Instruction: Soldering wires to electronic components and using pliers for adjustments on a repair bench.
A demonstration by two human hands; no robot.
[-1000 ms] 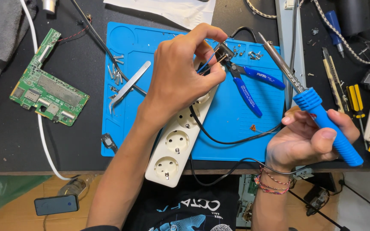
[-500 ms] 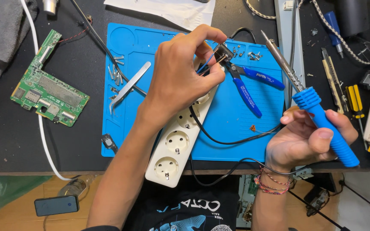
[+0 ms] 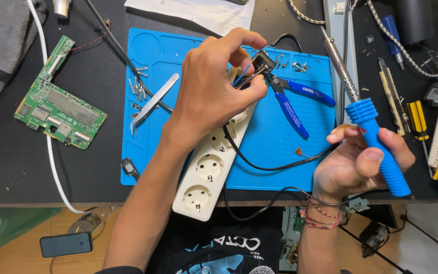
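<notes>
Left hand point(image 3: 206, 89) up over the blue mat point(image 3: 275, 152), fingers pinched together on a small black switch part point(image 3: 262, 62) with thin wires running from it; its grip is closed tight on that piece, held just above the far end of the white power strip point(image 3: 210, 170). The strip lies slantwise across the mat's near edge, sockets up. Right hand point(image 3: 358, 165) near the worktop point(image 3: 89, 167) edge, its grip wrapped round the blue handle of a soldering iron point(image 3: 368, 129), tip pointing away and up, well apart from the switch part. Blue-handled cutters point(image 3: 295, 99) lie on the mat, nose just beside the switch part. Metal tweezers point(image 3: 154, 99) and loose screws on the mat's left side. Green circuit board point(image 3: 57, 109) on the dark worktop, left of the mat. A black cable loops between strip and right wrist.
</notes>
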